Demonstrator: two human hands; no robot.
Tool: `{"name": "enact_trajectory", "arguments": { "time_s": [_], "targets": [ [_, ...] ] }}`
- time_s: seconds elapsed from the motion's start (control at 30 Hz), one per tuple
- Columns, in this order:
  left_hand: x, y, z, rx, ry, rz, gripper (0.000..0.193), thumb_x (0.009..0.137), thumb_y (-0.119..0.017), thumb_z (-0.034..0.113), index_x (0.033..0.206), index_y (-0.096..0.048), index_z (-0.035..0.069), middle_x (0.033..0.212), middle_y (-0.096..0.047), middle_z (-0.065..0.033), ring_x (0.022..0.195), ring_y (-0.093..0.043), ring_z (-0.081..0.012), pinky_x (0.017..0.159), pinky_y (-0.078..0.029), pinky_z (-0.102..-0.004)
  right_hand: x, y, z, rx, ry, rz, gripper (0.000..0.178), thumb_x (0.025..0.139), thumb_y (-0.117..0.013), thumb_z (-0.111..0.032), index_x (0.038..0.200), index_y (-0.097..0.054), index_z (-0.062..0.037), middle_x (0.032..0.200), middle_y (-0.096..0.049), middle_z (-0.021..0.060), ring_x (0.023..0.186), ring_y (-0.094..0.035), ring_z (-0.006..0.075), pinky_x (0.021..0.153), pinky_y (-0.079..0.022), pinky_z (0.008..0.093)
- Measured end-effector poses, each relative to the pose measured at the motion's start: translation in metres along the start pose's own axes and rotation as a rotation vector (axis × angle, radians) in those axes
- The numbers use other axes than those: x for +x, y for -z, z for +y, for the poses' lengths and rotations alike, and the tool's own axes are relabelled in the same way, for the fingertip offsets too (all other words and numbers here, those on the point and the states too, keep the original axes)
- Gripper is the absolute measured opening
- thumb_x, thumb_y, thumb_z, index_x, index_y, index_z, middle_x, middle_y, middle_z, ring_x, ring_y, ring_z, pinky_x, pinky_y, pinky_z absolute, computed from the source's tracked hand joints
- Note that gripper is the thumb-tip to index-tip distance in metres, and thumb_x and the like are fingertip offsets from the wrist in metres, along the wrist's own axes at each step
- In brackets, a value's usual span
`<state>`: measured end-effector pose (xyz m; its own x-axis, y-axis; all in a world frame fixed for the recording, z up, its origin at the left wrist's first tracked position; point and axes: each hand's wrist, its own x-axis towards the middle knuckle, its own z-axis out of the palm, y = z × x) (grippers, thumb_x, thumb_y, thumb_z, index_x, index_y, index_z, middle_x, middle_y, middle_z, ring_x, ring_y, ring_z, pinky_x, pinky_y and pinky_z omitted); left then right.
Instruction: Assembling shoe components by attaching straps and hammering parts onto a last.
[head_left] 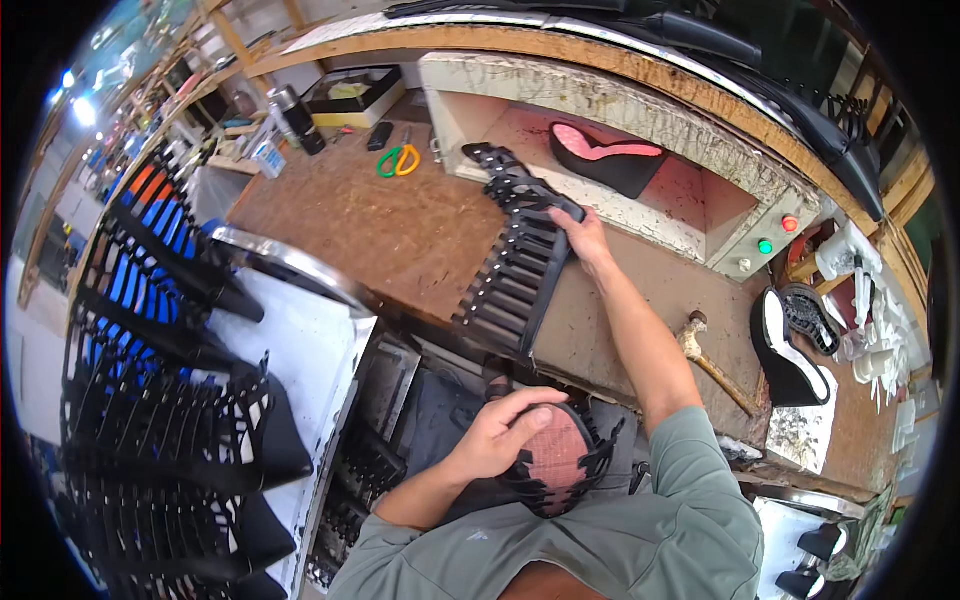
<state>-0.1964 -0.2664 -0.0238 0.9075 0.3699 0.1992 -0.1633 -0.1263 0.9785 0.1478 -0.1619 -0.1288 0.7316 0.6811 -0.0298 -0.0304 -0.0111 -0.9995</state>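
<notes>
Black strappy pieces (175, 420) overlapped a white panel (305, 320) at the far left. Green-and-yellow-handled scissors (397, 160) lay near the back edge of the bench (340, 225), toward its left corner. Below the front edge, over the lap, the left hand (500, 435) curled around the rim of a shoe (558, 455) with a pinkish underside. The right hand (583, 235) gripped a studded black upper (520, 265), which stretched from the front edge toward the back. Farther right, a hammer (718, 370) lay near the front edge, beside a black wedge sole (776, 362).
</notes>
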Motion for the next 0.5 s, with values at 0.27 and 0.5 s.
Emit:
{"name": "enact_trajectory", "arguments": {
  "time_s": [0.27, 0.5],
  "targets": [
    [-0.001, 0.029, -0.064, -0.436, 0.292, 0.221, 0.034, 0.094, -0.058, 0.008, 0.126, -0.052, 0.001, 0.103, -0.060, -0.0009, 0.095, -0.055, -0.0069, 0.085, -0.044, -0.0219, 0.061, 0.108, -0.067, -0.264, 0.385, 0.386, 0.081, 0.074, -0.080, -0.044, 0.126, -0.047, 0.0090, 0.118, -0.057, 0.0176, 0.102, -0.054, 0.0168, 0.084, -0.047, 0.0317],
    [0.006, 0.030, -0.071, -0.473, 0.261, 0.032, 0.062, 0.087, -0.065, 0.002, 0.141, -0.035, 0.001, 0.119, -0.054, -0.0040, 0.110, -0.051, -0.0113, 0.098, -0.039, -0.0277, 0.101, 0.120, -0.089, -0.273, 0.225, 0.111, 0.067, 0.069, -0.084, -0.041, 0.120, -0.060, -0.0037, 0.116, -0.063, 0.0055, 0.104, -0.057, 0.0198, 0.093, -0.043, 0.0304]
  ]
}}
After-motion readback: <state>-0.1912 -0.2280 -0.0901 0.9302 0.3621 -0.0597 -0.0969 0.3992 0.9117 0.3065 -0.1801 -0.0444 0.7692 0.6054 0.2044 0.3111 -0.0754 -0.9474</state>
